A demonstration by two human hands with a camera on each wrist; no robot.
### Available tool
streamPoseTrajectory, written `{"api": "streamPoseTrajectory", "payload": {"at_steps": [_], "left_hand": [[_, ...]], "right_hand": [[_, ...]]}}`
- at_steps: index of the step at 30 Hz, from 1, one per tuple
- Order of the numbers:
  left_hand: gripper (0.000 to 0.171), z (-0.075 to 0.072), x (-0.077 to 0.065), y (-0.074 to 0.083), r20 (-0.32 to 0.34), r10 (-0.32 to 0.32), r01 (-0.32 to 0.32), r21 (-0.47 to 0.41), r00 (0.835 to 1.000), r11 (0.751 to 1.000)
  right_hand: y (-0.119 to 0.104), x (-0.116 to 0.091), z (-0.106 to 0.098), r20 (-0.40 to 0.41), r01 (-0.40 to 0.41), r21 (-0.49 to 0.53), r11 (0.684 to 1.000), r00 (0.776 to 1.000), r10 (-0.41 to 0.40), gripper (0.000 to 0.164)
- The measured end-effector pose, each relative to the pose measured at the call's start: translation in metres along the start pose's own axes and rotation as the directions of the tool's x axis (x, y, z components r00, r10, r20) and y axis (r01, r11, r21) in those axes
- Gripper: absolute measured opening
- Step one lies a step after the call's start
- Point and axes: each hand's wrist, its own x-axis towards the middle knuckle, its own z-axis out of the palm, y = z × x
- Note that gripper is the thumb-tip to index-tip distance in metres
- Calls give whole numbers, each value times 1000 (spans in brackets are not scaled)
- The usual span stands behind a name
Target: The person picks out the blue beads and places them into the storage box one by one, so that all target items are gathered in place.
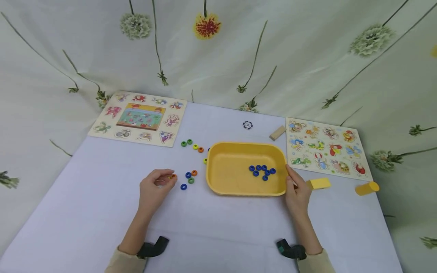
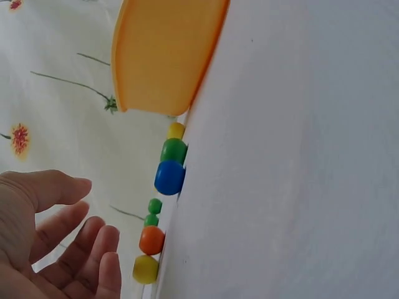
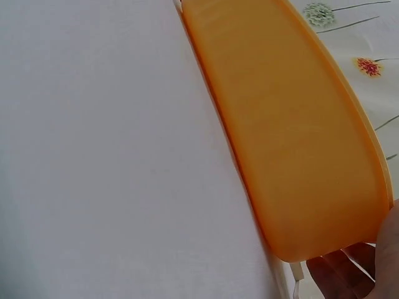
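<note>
My left hand hovers over the white table with thumb and fingers apart and nothing between them. Right by its fingertips lie an orange bead and a yellow bead. Further right are a blue bead, a green bead and another orange bead. With thumb and fingers, my right hand grips the right end of a yellow plastic tray. Several blue beads lie inside, toward the tray's right half.
Behind the left hand lies a sea-animal puzzle board; an insect puzzle board lies at right. Near the tray are a poker chip, a wooden block, a yellow block and a yellow cylinder. More beads, including a green one, lie left of the tray.
</note>
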Motion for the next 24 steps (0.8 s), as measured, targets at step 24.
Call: {"api": "streamPoseTrajectory", "payload": {"at_steps": [24], "left_hand": [[34, -1, -16, 36, 157, -12, -7, 124, 987, 992]], "right_hand": [[2, 1, 0, -144, -36, -45, 998, 989, 29, 31]]}}
